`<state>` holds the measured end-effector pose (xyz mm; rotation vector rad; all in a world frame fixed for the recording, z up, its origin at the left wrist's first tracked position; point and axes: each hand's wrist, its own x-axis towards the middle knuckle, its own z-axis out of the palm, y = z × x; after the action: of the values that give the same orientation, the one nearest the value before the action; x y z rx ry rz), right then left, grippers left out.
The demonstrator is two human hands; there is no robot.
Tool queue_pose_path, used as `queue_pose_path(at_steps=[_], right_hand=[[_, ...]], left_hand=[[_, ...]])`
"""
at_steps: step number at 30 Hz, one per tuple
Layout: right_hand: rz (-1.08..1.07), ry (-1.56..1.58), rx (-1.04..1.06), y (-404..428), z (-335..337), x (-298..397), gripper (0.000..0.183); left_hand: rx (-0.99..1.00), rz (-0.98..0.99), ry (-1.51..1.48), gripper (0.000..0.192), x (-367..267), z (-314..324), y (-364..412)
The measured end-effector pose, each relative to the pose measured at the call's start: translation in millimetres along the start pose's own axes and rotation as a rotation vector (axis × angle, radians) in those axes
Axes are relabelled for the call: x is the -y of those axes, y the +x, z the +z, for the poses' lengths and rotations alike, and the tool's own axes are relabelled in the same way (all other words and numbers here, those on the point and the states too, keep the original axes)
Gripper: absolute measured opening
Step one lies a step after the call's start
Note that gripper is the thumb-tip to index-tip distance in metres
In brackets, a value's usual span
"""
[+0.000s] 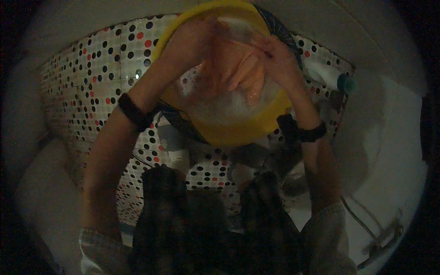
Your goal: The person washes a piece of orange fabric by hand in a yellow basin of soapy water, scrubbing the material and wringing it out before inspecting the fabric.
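Note:
A yellow plastic basin (237, 134) stands before me with cloudy, sudsy water (220, 110) in it. Over the basin, both hands hold a wet orange-pink cloth (240, 68), which hangs in folds towards the water. My left hand (209, 34) is blurred and grips the cloth's left part. At the upper right, the fingers of my right hand (276, 56) are closed on its edge. Each wrist wears a dark band. Dark patterned material (280, 29) shows along the basin's right rim, and more of it (182, 122) at the lower left.
White floor tiles with black and red dots (106, 72) surround the basin. A bottle with a green cap (345, 83) lies to the right, near a pale wall (388, 137). My dark-clad knees (165, 192) are below the basin. A thin cable or hose (361, 216) runs at lower right.

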<state>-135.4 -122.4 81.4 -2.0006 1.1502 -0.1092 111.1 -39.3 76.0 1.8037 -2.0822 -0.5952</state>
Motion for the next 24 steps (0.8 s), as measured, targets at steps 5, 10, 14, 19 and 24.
queue_pose_path(at_steps=[5, 10, 14, 19, 24], right_hand=[[-0.357, -0.667, -0.218, -5, 41, -16, 0.092], [-0.25, -0.707, -0.13, -21, 70, -14, 0.088], [-0.153, -0.776, 0.012, -8, 83, -19, 0.074], [-0.273, -0.623, 0.025, -5, 101, -52, 0.059], [-0.085, -0.729, 0.529, -6, 123, -86, 0.035]], left_hand=[[-0.032, -0.012, 0.295, 0.072, -21, 34, -12], [-0.041, -0.073, 0.423, 0.08, -39, 65, -29], [0.143, -0.211, 0.431, 0.086, -35, 70, -22], [0.348, -0.257, 0.136, 0.075, -6, 103, -27], [0.578, -0.151, 0.274, 0.042, 21, 138, -30]])
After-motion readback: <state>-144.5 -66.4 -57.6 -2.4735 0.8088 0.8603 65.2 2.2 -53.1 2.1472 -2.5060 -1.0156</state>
